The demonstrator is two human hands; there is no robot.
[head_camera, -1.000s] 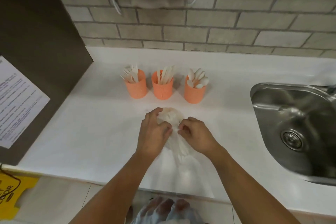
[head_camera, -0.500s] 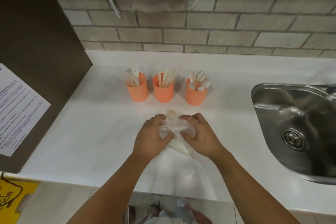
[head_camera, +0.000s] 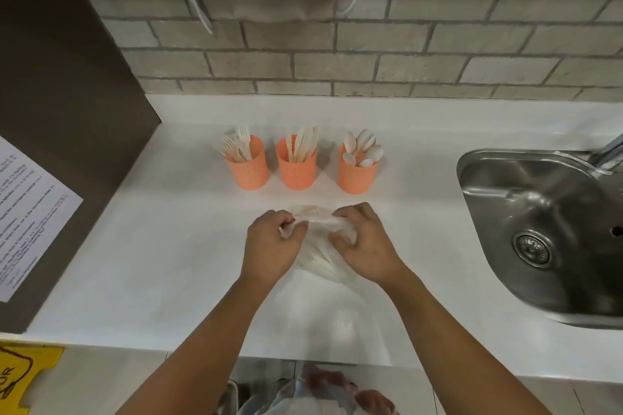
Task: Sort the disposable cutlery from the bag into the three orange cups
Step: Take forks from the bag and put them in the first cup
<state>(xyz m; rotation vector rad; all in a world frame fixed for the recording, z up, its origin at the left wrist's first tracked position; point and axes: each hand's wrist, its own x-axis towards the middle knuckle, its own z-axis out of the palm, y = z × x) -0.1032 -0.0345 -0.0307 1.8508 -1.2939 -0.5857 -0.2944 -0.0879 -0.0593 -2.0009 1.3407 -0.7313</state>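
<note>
Hands work side by side, knuckles up: left hand (head_camera: pixel 273 246) and right hand (head_camera: pixel 362 246) both pinch the clear plastic bag (head_camera: pixel 317 258) on the white counter (head_camera: pixel 161 263), fingers curled.

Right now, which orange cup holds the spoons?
The rightmost cup, nearest the sink: rounded spoon bowls stick out. The middle cup shows knives, the left cup forks.

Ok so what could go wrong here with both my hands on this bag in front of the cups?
The left hand and right hand both grip the thin clear bag; if it gives suddenly, the cutlery inside could scatter toward the sink or off the counter's front edge. The three orange cups stand just beyond the bag, so a forward jerk might tip them.
</note>
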